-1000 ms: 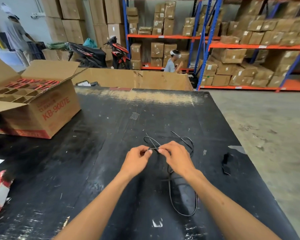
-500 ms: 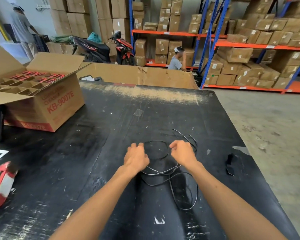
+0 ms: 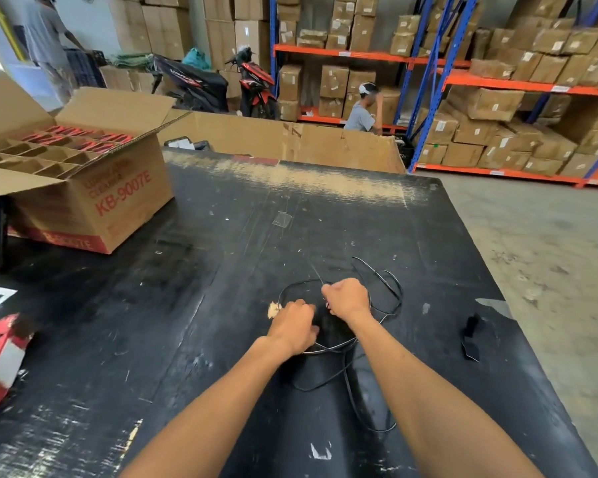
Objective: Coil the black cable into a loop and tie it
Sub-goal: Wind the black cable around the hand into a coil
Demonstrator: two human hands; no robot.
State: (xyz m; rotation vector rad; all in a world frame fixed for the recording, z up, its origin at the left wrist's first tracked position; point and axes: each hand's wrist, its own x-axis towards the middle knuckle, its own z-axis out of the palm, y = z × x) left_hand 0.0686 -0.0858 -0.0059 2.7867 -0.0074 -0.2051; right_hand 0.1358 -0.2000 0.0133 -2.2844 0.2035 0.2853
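While fisted close together over the black table point(image 3: 221, 270), left hand point(image 3: 292, 327) and right hand point(image 3: 347, 298) both clamped on the black cable point(image 3: 390, 291), loose loops on the table around and behind them, tail trailing toward the near edge.

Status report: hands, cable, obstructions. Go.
Left hand and right hand fisted on thin black cable. Loose loops on black table, untied. Nothing obstructing.
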